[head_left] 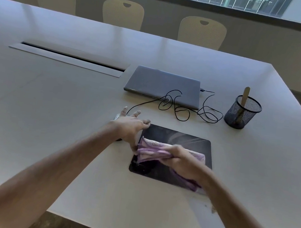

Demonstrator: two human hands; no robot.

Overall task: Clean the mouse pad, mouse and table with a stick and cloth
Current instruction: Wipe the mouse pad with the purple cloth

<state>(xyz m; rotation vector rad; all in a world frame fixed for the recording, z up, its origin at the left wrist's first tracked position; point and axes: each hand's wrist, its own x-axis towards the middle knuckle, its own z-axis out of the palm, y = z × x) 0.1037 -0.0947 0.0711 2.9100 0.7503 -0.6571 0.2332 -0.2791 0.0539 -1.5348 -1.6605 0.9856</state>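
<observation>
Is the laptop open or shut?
Shut. The laptop lies flat on the table, lid down, no screen or keys showing.

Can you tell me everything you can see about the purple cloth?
The purple cloth is a soft, fuzzy-looking towel, pale lilac with darker purple edging. It is bunched into folds and lies across the middle of the dark mouse pad. The right hand grips it from above, fingers curled round the folds. The left hand touches its left end at the pad's edge. A loose corner trails off near the pad's front right corner. It looks blurred there.
</observation>
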